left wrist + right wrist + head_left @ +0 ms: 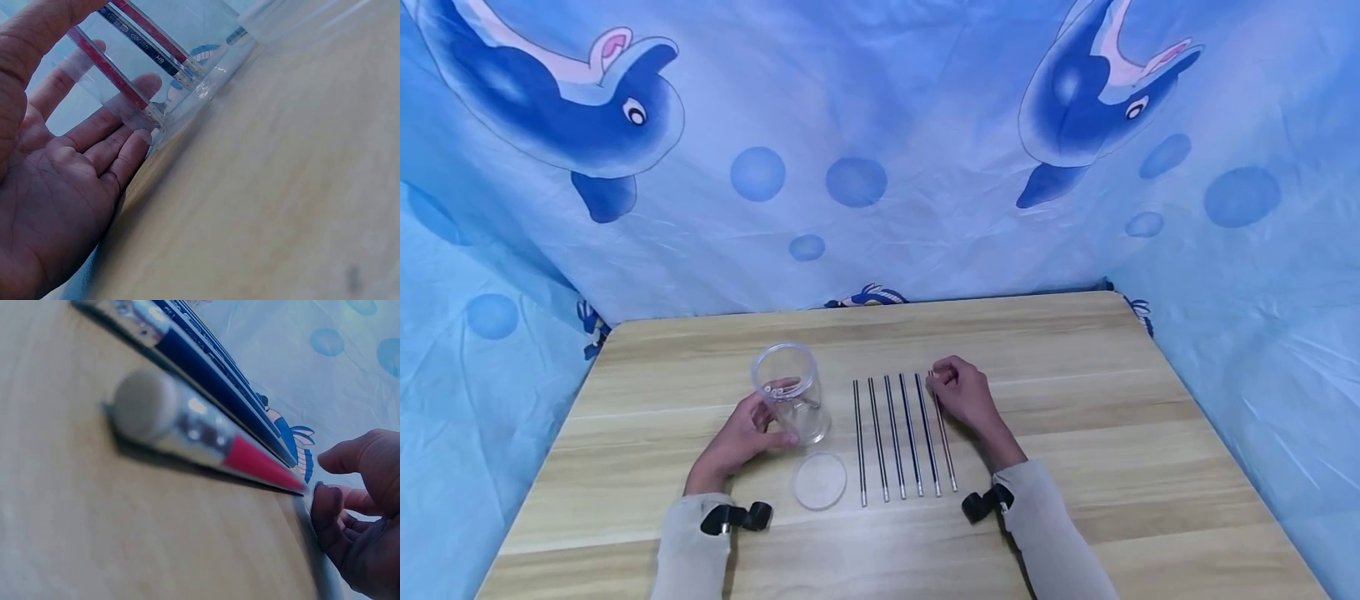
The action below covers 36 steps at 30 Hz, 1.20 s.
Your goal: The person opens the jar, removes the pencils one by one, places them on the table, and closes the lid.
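Note:
My left hand (pixel 747 433) holds a clear plastic jar (pixel 811 421) from its left side, with thumb and fingers on either side of its wall. Inside the jar, the left wrist view shows a red pencil (pixel 115 75), a black pencil (pixel 140 44) marked HB and another red one, metal ferrules toward the base. My right hand (pixel 962 392) is at the far end of the rightmost pencil (pixel 944 433), which looks red in the right wrist view. There, its thumb and forefinger stand apart beside that pencil's far end; contact is unclear.
Left of that pencil, several dark pencils (pixel 892 433) lie side by side on the wooden table (pixel 1075 375). A clear round lid (pixel 820 481) lies in front of the jar. A blue dolphin-print cloth (pixel 880 100) hangs behind the table's far edge.

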Each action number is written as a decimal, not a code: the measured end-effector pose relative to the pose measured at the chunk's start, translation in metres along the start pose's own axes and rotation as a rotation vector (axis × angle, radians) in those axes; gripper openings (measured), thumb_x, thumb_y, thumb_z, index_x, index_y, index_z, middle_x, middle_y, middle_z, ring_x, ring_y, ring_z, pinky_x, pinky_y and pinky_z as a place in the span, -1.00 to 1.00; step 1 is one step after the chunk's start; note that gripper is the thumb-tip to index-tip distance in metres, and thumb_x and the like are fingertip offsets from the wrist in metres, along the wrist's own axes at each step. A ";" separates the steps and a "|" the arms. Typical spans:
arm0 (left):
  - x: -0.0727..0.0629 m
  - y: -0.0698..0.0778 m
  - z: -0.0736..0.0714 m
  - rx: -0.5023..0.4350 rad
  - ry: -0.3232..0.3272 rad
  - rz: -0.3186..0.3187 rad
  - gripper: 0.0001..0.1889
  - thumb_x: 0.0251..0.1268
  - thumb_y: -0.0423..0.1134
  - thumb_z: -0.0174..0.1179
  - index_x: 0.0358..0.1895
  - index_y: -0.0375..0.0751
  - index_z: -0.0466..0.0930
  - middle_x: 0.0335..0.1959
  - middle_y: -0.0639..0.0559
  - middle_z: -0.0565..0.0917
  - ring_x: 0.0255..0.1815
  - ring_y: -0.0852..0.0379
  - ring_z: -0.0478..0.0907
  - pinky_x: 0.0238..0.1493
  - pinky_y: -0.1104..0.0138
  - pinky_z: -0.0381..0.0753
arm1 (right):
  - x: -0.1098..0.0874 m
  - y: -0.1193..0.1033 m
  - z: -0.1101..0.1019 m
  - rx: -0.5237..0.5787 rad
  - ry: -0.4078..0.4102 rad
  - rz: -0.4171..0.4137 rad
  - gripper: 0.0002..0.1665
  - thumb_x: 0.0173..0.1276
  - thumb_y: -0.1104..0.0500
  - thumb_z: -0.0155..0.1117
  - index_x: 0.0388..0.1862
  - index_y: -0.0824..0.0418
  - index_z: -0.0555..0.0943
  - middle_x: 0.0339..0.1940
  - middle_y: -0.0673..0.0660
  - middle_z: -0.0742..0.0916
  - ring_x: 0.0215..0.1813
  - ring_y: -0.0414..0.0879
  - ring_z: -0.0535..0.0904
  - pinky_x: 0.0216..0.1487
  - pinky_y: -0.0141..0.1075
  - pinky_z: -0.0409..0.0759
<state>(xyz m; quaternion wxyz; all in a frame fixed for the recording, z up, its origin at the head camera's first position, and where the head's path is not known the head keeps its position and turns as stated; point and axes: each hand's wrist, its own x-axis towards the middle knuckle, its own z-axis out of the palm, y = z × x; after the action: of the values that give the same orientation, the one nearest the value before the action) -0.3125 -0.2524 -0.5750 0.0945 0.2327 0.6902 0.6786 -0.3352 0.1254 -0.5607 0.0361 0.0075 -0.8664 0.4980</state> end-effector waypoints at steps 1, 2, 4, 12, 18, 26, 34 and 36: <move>0.000 0.000 0.000 0.001 0.002 -0.002 -0.15 -0.03 -0.57 0.45 0.43 -0.32 0.30 0.39 0.03 0.44 0.40 0.22 0.35 0.38 0.44 0.28 | 0.000 -0.001 0.000 0.007 0.007 -0.008 -0.67 0.35 0.16 0.34 0.03 0.29 0.61 -0.33 0.11 0.68 -0.38 -0.06 0.58 -0.41 -0.29 0.59; 0.000 0.000 0.000 0.002 0.002 -0.002 -0.15 -0.03 -0.57 0.45 0.43 -0.32 0.30 0.39 0.03 0.44 0.40 0.22 0.35 0.38 0.43 0.28 | 0.000 -0.002 0.000 0.012 0.018 -0.020 -0.67 0.35 0.17 0.33 0.04 0.30 0.61 -0.33 0.11 0.68 -0.36 -0.06 0.58 -0.39 -0.30 0.59; 0.001 0.001 0.000 0.001 0.003 -0.006 -0.14 -0.04 -0.56 0.45 0.43 -0.34 0.29 0.38 0.03 0.45 0.39 0.21 0.36 0.38 0.43 0.29 | -0.001 -0.006 -0.001 0.025 0.035 -0.044 -0.65 0.35 0.19 0.32 0.05 0.33 0.60 -0.32 0.11 0.69 -0.36 -0.07 0.58 -0.40 -0.32 0.58; 0.001 -0.001 -0.001 -0.003 -0.012 -0.014 -0.11 -0.02 -0.55 0.45 0.46 -0.36 0.24 0.35 0.02 0.48 0.38 0.20 0.37 0.36 0.44 0.31 | -0.013 -0.044 0.002 0.063 0.062 -0.157 -0.69 0.37 0.23 0.33 0.04 0.33 0.60 -0.37 0.11 0.66 -0.44 -0.11 0.53 -0.47 -0.41 0.50; 0.002 -0.002 -0.002 -0.004 -0.011 -0.008 -0.13 -0.01 -0.55 0.45 0.45 -0.33 0.26 0.36 -0.01 0.47 0.38 0.18 0.38 0.35 0.43 0.32 | -0.030 -0.080 0.011 0.088 0.029 -0.310 -0.74 0.36 0.26 0.34 0.01 0.24 0.61 -0.40 0.03 0.66 -0.44 -0.16 0.53 -0.48 -0.40 0.50; 0.002 -0.002 -0.002 0.005 -0.006 -0.014 -0.13 -0.01 -0.55 0.45 0.45 -0.32 0.27 0.36 -0.02 0.47 0.39 0.18 0.37 0.36 0.43 0.31 | -0.055 -0.131 0.028 0.093 -0.130 -0.450 -0.61 0.35 0.22 0.36 0.13 0.23 0.57 -0.42 -0.07 0.68 -0.41 -0.27 0.60 -0.41 -0.36 0.64; 0.002 -0.001 -0.002 0.006 0.003 -0.023 -0.18 0.04 -0.54 0.43 0.43 -0.24 0.31 0.36 -0.08 0.46 0.39 0.11 0.37 0.35 0.41 0.31 | -0.072 -0.168 0.053 0.106 -0.239 -0.503 -0.48 0.41 0.16 0.31 0.30 0.21 0.48 -0.61 -0.17 0.59 -0.63 -0.33 0.47 -0.51 -0.43 0.54; 0.002 -0.002 -0.002 0.004 0.007 -0.028 -0.19 0.03 -0.54 0.43 0.42 -0.24 0.33 0.38 -0.08 0.44 0.41 0.11 0.35 0.36 0.41 0.30 | -0.073 -0.174 0.060 0.111 -0.213 -0.514 -0.47 0.41 0.15 0.31 0.31 0.21 0.47 -0.67 -0.17 0.54 -0.68 -0.33 0.41 -0.56 -0.44 0.46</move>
<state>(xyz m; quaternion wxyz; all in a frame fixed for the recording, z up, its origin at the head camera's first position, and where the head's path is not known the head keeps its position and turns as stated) -0.3152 -0.2536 -0.5763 0.1010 0.2207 0.6951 0.6767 -0.2570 -0.0158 -0.4464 0.0695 0.2812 -0.8063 0.5157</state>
